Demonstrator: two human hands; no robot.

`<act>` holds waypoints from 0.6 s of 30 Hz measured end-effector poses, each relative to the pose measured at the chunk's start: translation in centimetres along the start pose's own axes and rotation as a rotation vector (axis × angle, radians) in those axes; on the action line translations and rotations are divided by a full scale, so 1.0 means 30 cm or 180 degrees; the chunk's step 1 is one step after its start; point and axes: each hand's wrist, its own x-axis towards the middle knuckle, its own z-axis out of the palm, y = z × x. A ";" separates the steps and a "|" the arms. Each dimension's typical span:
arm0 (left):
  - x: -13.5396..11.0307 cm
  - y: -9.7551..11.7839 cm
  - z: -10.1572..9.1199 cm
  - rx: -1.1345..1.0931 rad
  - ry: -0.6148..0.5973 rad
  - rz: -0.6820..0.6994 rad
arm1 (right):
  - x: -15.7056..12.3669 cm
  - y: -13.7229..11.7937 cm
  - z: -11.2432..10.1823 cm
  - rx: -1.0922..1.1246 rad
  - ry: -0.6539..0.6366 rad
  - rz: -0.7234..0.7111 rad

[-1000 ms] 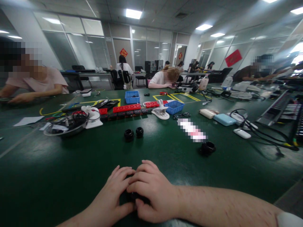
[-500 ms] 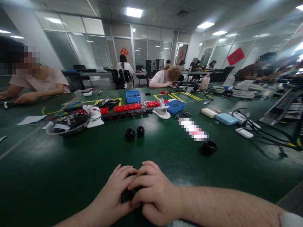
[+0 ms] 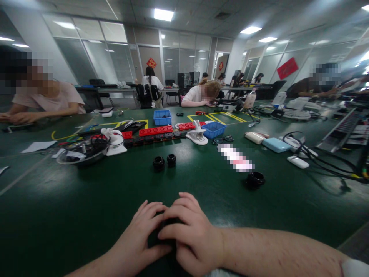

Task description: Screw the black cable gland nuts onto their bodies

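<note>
Near the table's front edge, my left hand (image 3: 147, 231) curves around one side of a black object (image 3: 168, 241) that is mostly hidden by fingers. My right hand (image 3: 190, 231) wraps over its other side and top, with bent fingers close against my left fingertips. Only dark patches of the held object show between the hands, so its kind cannot be made out. Farther back stand two round black ribbed fittings, a larger one (image 3: 158, 163) and a smaller one (image 3: 171, 160). Another wide black fitting (image 3: 255, 179) sits to the right, apart from both hands.
On the green table (image 3: 115, 200) a red-and-black strip of modules (image 3: 155, 132) runs across the back, beside a white clamp stand (image 3: 197, 135) and blue bins (image 3: 162, 117). A clear bowl of cables (image 3: 83, 154) is left; cases (image 3: 276, 145) and cords lie right. Other people sit around.
My right hand has shifted slightly, its index finger lifting and its fingers turning on the held black object. My left hand stays nearly still. The person at left has moved their hands.
</note>
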 end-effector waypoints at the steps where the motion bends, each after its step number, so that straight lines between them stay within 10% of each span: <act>1: 0.000 -0.002 0.000 -0.0001 0.0019 0.0015 | 0.005 -0.003 -0.002 -0.0055 0.0032 0.0189; 11: 0.001 0.003 -0.011 -0.0037 -0.0052 0.0002 | 0.010 0.010 0.030 -0.0484 -0.0262 0.0888; 18: 0.001 0.014 -0.011 -0.0079 0.0025 0.0019 | 0.009 0.009 0.023 -0.0344 -0.0557 0.0441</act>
